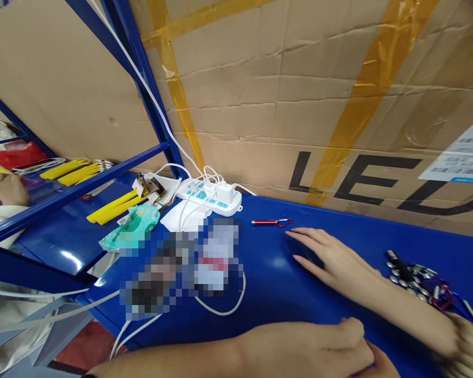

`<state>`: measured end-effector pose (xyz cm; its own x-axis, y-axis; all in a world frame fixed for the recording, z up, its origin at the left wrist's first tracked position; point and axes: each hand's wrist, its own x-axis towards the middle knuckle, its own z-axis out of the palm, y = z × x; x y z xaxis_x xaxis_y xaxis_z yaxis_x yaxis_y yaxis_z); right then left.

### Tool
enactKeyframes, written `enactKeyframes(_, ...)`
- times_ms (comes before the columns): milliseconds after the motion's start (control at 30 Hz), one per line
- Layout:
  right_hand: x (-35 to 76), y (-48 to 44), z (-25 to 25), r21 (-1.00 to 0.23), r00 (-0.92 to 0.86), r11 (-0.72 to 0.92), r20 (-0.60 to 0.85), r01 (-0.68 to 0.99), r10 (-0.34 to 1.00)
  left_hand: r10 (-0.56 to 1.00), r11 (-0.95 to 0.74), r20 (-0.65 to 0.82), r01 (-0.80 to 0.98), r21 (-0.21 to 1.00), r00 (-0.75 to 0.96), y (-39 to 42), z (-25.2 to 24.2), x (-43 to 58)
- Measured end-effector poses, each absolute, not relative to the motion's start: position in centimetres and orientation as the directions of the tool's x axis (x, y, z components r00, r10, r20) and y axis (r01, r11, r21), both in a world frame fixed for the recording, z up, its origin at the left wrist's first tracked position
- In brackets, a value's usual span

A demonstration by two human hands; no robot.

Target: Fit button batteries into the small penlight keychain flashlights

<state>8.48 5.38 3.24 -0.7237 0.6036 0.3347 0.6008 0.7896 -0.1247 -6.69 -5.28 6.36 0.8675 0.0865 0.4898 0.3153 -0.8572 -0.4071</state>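
Note:
My right hand (327, 257) reaches in from the right, its fingers spread over the blue tabletop (268, 294) with nothing in them. Just beyond its fingertips, a slim red metal pen-like stick (265, 223) with a red clip loop lies flat. At the bottom, my left hand (349, 344) is closed, its fingers curled; what it holds, if anything, is hidden. To the right lies a pile of small metal sticks (413, 281) with a black one and several silver ends, plus red and blue clips.
A white power strip (232, 207) with plugs and cables stands at the back, near a green packet (136, 228) and yellow sleeves (116, 206). Two items are pixelated. Blue frame bars (142, 157) rise at left; another person's hand (8, 189) is beyond. A large carton (236, 105) stands behind.

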Motion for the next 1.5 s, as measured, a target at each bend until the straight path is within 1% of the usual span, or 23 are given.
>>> enactKeyframes(67,6.9,6.3,2.7,-0.071,-0.733,0.785,0.314,0.615,0.603,0.141,-0.858,0.494,0.355,-0.372,0.858,-5.2,6.8,-6.9)
enactKeyframes(167,5.2,7.6,2.3,-0.022,-0.696,0.747,0.346,0.665,0.630,0.216,-0.852,0.493,0.409,-0.327,0.843,-5.0,6.8,-7.3)
enactKeyframes(267,4.6,8.4,2.3,-0.014,-0.689,0.741,0.360,0.671,0.630,0.273,-0.864,0.474,0.430,-0.263,0.837,-4.8,6.3,-7.5)
enactKeyframes(400,5.2,8.3,2.7,-0.032,-0.711,0.764,0.345,0.644,0.613,0.388,-0.862,0.436,0.487,-0.141,0.812,-4.5,6.2,-7.6)
enactKeyframes(533,6.7,7.5,2.6,-0.032,-0.722,0.773,0.334,0.633,0.606,0.536,-0.794,0.446,0.608,-0.024,0.717,-4.0,6.2,-8.0)
enactKeyframes(633,7.7,6.6,2.2,0.006,-0.727,0.777,0.355,0.630,0.587,0.635,-0.732,0.467,0.673,0.109,0.615,-3.7,5.8,-8.2)
enactKeyframes(767,8.8,5.0,2.1,0.000,-0.758,0.811,0.355,0.585,0.547,0.733,-0.662,0.434,0.696,0.278,0.524,-3.7,5.2,-7.9)
enactKeyframes(867,9.4,3.5,2.2,-0.014,-0.772,0.824,0.339,0.567,0.537,0.788,-0.606,0.399,0.706,0.366,0.469,-3.9,4.8,-7.5)
enactKeyframes(1000,10.0,1.8,2.1,-0.022,-0.722,0.785,0.377,0.619,0.580,0.828,-0.554,0.390,0.696,0.457,0.403,-4.4,4.2,-7.0)
enactKeyframes(1100,10.5,1.0,1.8,-0.024,-0.683,0.756,0.410,0.654,0.604,0.866,-0.499,0.332,0.684,0.532,0.373,-4.7,4.0,-6.7)
enactKeyframes(1167,10.7,0.8,1.7,0.006,-0.685,0.756,0.430,0.654,0.589,0.889,-0.457,0.277,0.681,0.573,0.364,-4.9,3.9,-6.5)
enactKeyframes(1267,10.8,0.9,1.6,0.124,-0.705,0.748,0.461,0.652,0.539,0.904,-0.420,0.220,0.676,0.606,0.366,-5.3,3.8,-6.2)
enactKeyframes(1333,10.9,1.0,1.3,0.192,-0.727,0.736,0.442,0.650,0.526,0.907,-0.412,0.207,0.667,0.621,0.367,-5.5,3.8,-6.1)
enactKeyframes(1433,11.0,1.3,1.0,0.249,-0.755,0.727,0.378,0.640,0.535,0.904,-0.413,0.200,0.656,0.632,0.377,-5.9,3.7,-5.9)
enactKeyframes(1500,10.9,1.4,0.8,0.297,-0.767,0.714,0.360,0.634,0.531,0.898,-0.424,0.199,0.655,0.625,0.392,-6.1,3.7,-5.9)
